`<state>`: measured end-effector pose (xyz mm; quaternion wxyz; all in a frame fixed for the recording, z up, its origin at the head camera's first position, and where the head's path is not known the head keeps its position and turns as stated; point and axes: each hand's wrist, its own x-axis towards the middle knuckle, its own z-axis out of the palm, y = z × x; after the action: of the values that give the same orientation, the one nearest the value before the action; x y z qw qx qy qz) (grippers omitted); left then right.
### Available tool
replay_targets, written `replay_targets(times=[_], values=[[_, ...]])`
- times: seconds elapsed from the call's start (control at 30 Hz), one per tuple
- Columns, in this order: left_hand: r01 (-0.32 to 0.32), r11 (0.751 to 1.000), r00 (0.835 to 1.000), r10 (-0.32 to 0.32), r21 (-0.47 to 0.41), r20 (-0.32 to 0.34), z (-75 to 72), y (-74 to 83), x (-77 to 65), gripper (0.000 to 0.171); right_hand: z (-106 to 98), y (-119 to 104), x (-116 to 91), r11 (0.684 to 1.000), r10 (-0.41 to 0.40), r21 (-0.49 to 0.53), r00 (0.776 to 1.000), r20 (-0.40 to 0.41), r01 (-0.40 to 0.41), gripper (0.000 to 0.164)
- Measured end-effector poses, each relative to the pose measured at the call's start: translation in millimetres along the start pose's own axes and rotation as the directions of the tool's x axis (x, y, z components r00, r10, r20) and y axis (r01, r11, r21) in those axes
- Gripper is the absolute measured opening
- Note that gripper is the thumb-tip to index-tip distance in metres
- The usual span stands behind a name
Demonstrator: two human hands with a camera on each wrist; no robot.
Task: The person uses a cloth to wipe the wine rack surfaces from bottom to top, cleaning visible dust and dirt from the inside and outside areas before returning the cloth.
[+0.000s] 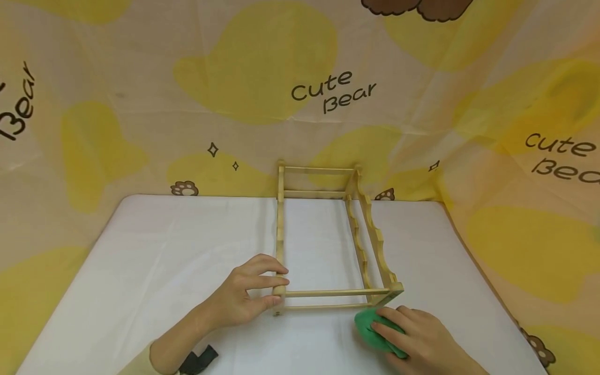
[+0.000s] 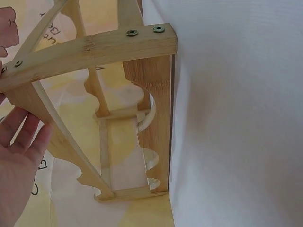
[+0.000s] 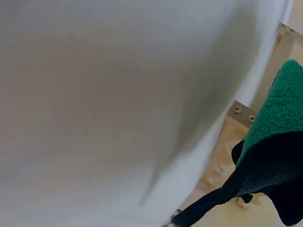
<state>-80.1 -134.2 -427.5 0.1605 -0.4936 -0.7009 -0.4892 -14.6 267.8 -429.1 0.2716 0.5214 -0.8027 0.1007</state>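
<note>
A light wooden rack (image 1: 280,224) with scalloped side boards and thin crossbars stands on the white table. My left hand (image 1: 244,294) grips its near left corner, thumb on the near side and fingers over the top. The left wrist view shows the fingers (image 2: 35,137) against a notched board of the rack (image 2: 94,49), with screw heads in its end bar. Just in front of the near right corner, my right hand (image 1: 422,333) holds a bunched green cloth (image 1: 367,328). In the right wrist view the fuzzy cloth (image 3: 281,104) is at the right, and that hand is mostly hidden.
A dark strap-like piece (image 1: 200,359) lies by the left forearm. Behind the white table (image 1: 187,234) and along its sides hangs a yellow patterned curtain (image 1: 262,62) with printed lettering. Dark fabric (image 3: 270,175) crosses the right wrist view below the cloth.
</note>
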Motion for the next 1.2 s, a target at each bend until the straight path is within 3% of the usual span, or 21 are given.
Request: replay_targets(times=[0.1,0.17,0.43,0.6,0.87,1.2], values=[[-0.008,1.000,1.000,0.008,0.001,-0.003,0.4,0.5,0.2,0.035,6,0,-8,0.997,0.069,-0.033,0.992,0.106,-0.066,0.042],[-0.016,1.000,1.000,0.016,0.002,-0.006,0.6,1.0,0.6,0.036,10,1,-11,0.996,0.083,-0.047,0.987,0.135,-0.077,0.045],[-0.049,0.998,0.998,0.050,0.026,-0.032,0.5,1.9,1.8,0.039,23,5,-10,0.998,0.040,-0.060,0.989,0.145,-0.031,0.048],[-0.076,0.996,0.996,0.078,0.039,-0.051,0.1,1.2,1.4,0.038,27,6,-5,0.998,0.026,-0.059,0.980,0.195,-0.015,0.033],[-0.081,0.996,0.994,0.083,0.034,-0.064,0.5,1.2,1.3,0.036,36,-1,15,0.997,-0.018,-0.064,0.982,0.187,0.030,0.066],[-0.094,0.995,0.993,0.096,0.032,-0.075,1.9,-1.5,-0.1,0.037,50,-10,40,0.993,-0.060,-0.084,0.976,0.210,0.080,0.062]])
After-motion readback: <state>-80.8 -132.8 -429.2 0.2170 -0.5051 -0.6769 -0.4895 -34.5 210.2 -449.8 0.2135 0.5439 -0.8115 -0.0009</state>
